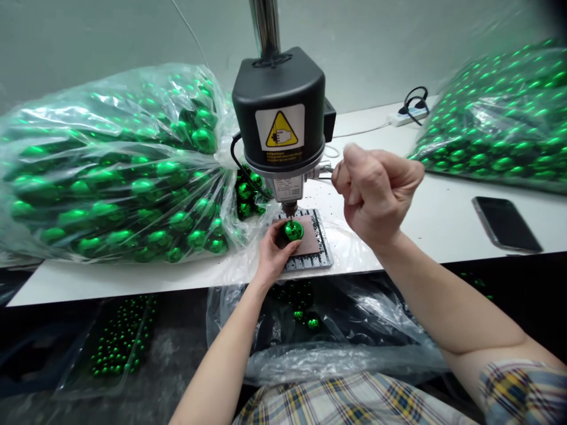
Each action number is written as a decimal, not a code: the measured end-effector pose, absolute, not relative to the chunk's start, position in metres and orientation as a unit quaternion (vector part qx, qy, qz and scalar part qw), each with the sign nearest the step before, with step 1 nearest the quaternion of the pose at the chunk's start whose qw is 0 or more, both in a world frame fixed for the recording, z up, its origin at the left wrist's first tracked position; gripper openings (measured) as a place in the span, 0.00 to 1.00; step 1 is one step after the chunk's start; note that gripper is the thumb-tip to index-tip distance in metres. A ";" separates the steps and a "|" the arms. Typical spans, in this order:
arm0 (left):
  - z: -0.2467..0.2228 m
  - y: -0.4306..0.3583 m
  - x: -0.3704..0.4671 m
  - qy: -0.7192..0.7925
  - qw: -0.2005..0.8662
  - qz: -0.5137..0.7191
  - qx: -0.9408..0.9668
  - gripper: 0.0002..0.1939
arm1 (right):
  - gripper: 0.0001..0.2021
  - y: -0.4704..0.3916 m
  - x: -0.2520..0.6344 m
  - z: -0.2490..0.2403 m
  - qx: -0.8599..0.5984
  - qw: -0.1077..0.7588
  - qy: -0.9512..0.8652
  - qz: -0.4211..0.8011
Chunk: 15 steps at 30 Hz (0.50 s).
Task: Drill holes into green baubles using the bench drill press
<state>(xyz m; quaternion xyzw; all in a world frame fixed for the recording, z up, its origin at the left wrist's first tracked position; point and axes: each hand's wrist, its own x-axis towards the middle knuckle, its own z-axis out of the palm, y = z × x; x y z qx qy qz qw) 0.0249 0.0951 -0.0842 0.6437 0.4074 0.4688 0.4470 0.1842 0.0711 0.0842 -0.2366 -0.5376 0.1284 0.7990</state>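
Observation:
Under the black drill press [279,106], a shiny green ball [293,231] rests on a pinkish board [311,227] over the slotted metal base [326,257]. My left hand [272,251] grips this ball from its left and near sides, thumb in front. The drill's tip reaches down to the ball's top; whether it has gone in is hard to see. To the right of the drill head, my right hand [376,186] is closed in a fist around the end of the drill press's lever [326,172], which it mostly hides.
A large clear bag of green balls [110,177] lies on the left, another bag [500,118] at the right. A phone [506,224] and a power strip [410,114] are on the white table [354,260]. An open plastic bag [345,354] with balls hangs below its edge.

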 end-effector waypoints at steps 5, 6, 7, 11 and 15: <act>-0.082 0.095 0.026 0.406 0.455 0.469 0.639 0.29 | 0.29 0.074 0.185 0.068 -0.185 0.806 -0.554 0.099; -0.081 0.095 0.026 0.406 0.455 0.469 0.639 0.29 | 0.28 0.075 0.186 0.065 -0.177 0.802 -0.563 0.090; -0.081 0.094 0.026 0.406 0.455 0.469 0.638 0.29 | 0.28 0.075 0.187 0.062 -0.169 0.798 -0.573 0.081; -0.080 0.093 0.026 0.403 0.456 0.471 0.638 0.30 | 0.25 0.076 0.193 0.048 -0.143 0.780 -0.607 0.052; -0.082 0.093 0.024 0.402 0.442 0.473 0.647 0.29 | 0.24 0.071 0.194 0.041 -0.136 0.753 -0.642 0.048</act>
